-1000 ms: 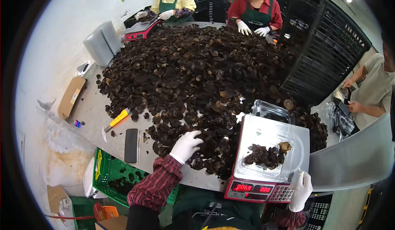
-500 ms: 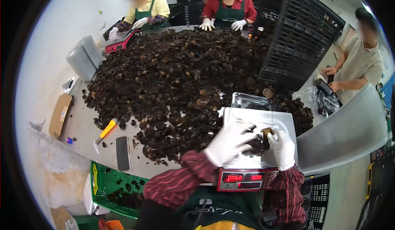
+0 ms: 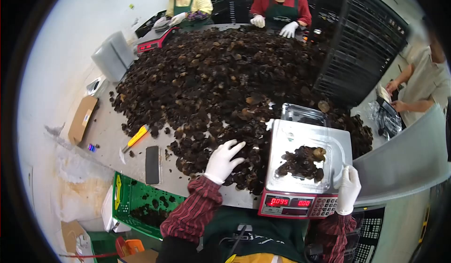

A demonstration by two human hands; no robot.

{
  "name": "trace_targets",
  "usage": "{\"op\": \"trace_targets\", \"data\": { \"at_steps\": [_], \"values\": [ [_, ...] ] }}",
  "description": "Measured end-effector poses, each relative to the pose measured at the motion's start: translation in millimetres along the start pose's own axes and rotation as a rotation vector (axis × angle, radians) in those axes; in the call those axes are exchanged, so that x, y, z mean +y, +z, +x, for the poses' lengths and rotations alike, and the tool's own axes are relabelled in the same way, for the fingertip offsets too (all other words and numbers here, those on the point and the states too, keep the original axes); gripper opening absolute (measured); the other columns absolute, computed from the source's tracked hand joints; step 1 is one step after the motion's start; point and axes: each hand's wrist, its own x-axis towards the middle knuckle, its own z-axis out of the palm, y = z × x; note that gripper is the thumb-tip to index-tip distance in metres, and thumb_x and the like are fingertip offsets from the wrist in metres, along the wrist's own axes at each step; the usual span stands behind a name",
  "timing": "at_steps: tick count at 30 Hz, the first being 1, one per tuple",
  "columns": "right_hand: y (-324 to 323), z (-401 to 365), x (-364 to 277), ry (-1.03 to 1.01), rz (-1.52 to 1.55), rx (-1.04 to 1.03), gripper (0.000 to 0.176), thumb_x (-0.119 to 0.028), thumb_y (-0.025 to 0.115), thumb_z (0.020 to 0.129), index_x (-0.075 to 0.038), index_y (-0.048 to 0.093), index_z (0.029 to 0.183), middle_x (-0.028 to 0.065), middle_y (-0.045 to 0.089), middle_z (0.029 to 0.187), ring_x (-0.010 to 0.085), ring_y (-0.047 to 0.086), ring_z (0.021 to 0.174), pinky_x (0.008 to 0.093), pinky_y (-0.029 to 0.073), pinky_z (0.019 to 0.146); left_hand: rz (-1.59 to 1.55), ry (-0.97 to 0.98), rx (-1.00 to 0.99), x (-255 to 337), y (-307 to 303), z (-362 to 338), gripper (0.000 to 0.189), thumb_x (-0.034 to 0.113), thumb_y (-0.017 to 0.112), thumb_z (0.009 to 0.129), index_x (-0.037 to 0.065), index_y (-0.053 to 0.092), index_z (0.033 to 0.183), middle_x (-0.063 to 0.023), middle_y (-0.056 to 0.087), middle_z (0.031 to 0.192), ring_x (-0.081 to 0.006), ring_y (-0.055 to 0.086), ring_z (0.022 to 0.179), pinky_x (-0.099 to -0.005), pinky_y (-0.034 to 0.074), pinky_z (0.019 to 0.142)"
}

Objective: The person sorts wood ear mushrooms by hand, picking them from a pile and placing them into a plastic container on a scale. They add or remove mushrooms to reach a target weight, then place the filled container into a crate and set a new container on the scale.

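Observation:
My left hand, in a white glove, reaches over the near edge of the heap of dark wood ear mushrooms, fingers spread and nothing held. On the pan of the red and silver digital scale sits a clear plastic tray with a small clump of mushrooms in it. The display reads 0.095. At the right side of the scale is my gloved right hand, its fingers bent together right at the tray's rim; I cannot tell what they pinch.
Behind the scale lies another clear tray. A yellow cutter and a dark phone lie at left, above a green crate. Black crates stand at right. Two gloved co-workers face me; another person stands far right.
My left hand has moved left from the tray to the heap. My right hand has drawn back to the scale's side, leaving mushrooms in the tray. The reading rose from 0.068 to 0.095.

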Motion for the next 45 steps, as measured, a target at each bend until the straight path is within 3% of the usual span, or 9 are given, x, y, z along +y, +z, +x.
{"op": "trace_targets", "data": {
  "at_steps": [7,11,21,29,32,35,43,44,45],
  "values": [
    [1,6,17,-0.357,-0.252,-0.039,0.017,-0.009,0.057,0.093,0.001,0.066,0.104,0.0011,0.060,0.074,0.0019,0.042,0.048,0.0189,0.035,0.045,-0.253,-0.063,0.115,-54,30,-9,0.015,-0.004,0.065,0.067,0.004,0.068,0.080,-0.0083,0.063,0.084,-0.0221,0.063,0.081,-0.0299,0.050,0.074],
    [12,19,-11,-0.617,-0.565,-0.077,0.017,-0.010,0.069,0.079,-0.003,0.065,0.093,0.0138,0.064,0.078,0.0283,0.062,0.066,0.0321,0.050,0.062,-0.370,-0.151,0.154,-24,1,11,0.017,-0.007,0.062,0.068,0.001,0.067,0.083,-0.0096,0.065,0.082,-0.0220,0.064,0.081,-0.0291,0.050,0.074],
    [67,50,19,-0.999,-0.861,-0.209,0.012,-0.013,0.063,0.074,-0.005,0.055,0.079,0.0159,0.057,0.068,0.0335,0.059,0.065,0.0441,0.046,0.061,-0.086,0.564,0.003,118,57,55,0.030,0.019,0.060,0.085,0.006,0.062,0.112,-0.0131,0.060,0.112,-0.0300,0.054,0.109,-0.0399,0.043,0.094],
    [44,44,-27,-0.761,-0.612,0.004,0.007,-0.002,0.066,0.077,-0.001,0.061,0.083,0.0144,0.062,0.075,0.0250,0.061,0.063,0.0329,0.048,0.056,-0.789,0.243,0.224,114,24,33,0.030,0.013,0.063,0.087,0.006,0.062,0.116,-0.0134,0.056,0.118,-0.0236,0.057,0.106,-0.0307,0.047,0.086],
    [43,-5,-77,-0.239,-0.201,-0.390,0.012,-0.003,0.068,0.076,-0.002,0.061,0.086,0.0062,0.060,0.073,0.0171,0.059,0.061,0.0313,0.047,0.056,-1.596,-0.253,-0.201,98,9,6,0.046,0.040,0.053,0.093,0.005,0.054,0.122,-0.0119,0.055,0.121,-0.0211,0.058,0.100,-0.0301,0.051,0.077],
    [62,-37,-89,-0.751,-0.355,-0.843,0.035,-0.005,0.070,0.075,-0.004,0.061,0.109,0.0086,0.061,0.081,0.0155,0.059,0.063,0.0308,0.048,0.060,-1.986,-0.536,-0.521,89,-9,-22,0.066,0.060,0.039,0.091,0.009,0.044,0.132,-0.0142,0.053,0.124,-0.0238,0.058,0.100,-0.0285,0.050,0.066],
    [24,-21,-71,-0.184,-0.029,-0.185,0.020,-0.013,0.054,0.096,0.003,0.064,0.102,-0.0022,0.054,0.070,0.0019,0.041,0.052,0.0171,0.033,0.051,-0.907,-0.991,-0.178,-49,-124,-148,0.021,0.020,0.057,0.090,0.005,0.062,0.076,0.0007,0.059,0.064,-0.0051,0.049,0.050,-0.0174,0.033,0.043],
    [13,-13,-51,-0.185,-0.075,-0.090,0.022,-0.018,0.054,0.096,0.001,0.065,0.100,-0.0033,0.055,0.073,0.0010,0.040,0.053,0.0173,0.031,0.051,-0.667,-0.983,-0.132,-85,-123,-173,0.013,0.016,0.061,0.086,0.006,0.067,0.082,-0.0007,0.061,0.062,-0.0087,0.054,0.051,-0.0211,0.039,0.046],
    [9,-14,-50,-0.081,-0.001,-0.047,0.025,-0.022,0.053,0.097,-0.001,0.066,0.099,-0.0041,0.056,0.074,0.0004,0.039,0.054,0.0174,0.031,0.052,0.050,-0.499,-0.100,-116,-124,-200,0.014,0.012,0.065,0.081,0.010,0.070,0.094,-0.0066,0.066,0.074,-0.0189,0.062,0.063,-0.0273,0.048,0.056]
  ]
}}
